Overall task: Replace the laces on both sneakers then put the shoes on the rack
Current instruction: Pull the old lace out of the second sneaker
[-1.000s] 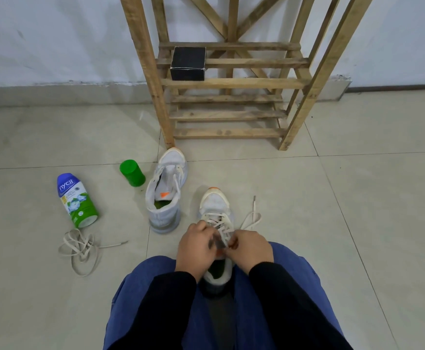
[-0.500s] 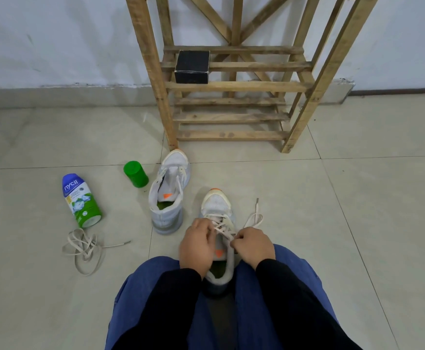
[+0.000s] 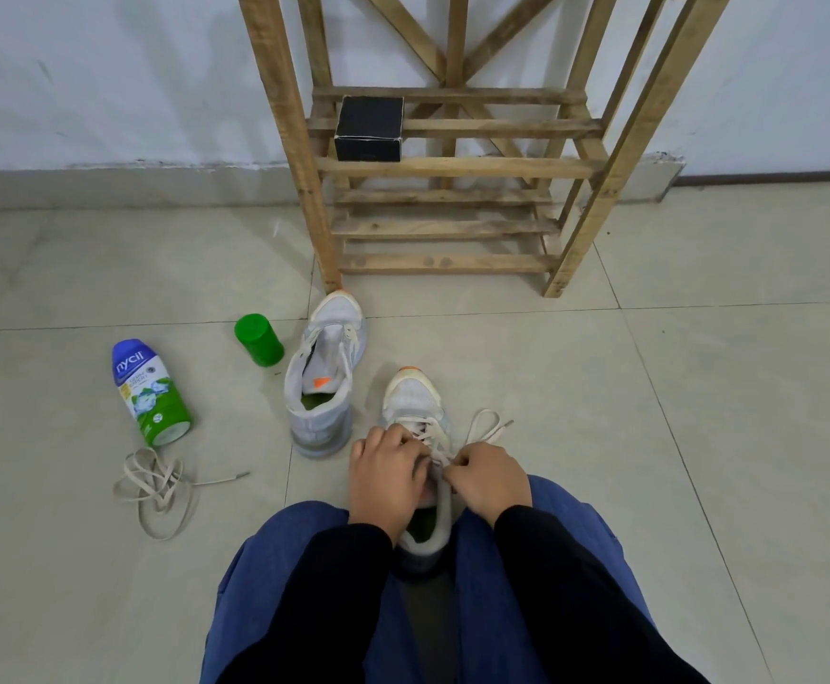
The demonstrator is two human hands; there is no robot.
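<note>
The person wears a black top with long sleeves. The left sleeve [image 3: 324,594] and the right sleeve [image 3: 580,594] are plain and dull, of a soft-looking cloth, and each one ends close at the wrist. Beyond the sleeves the left hand [image 3: 388,481] and the right hand [image 3: 491,481] are bare. On the legs there are trousers [image 3: 264,575] of a medium blue colour, plain too, loose in the cut, with some soft folds in the cloth at the outer edges.
</note>
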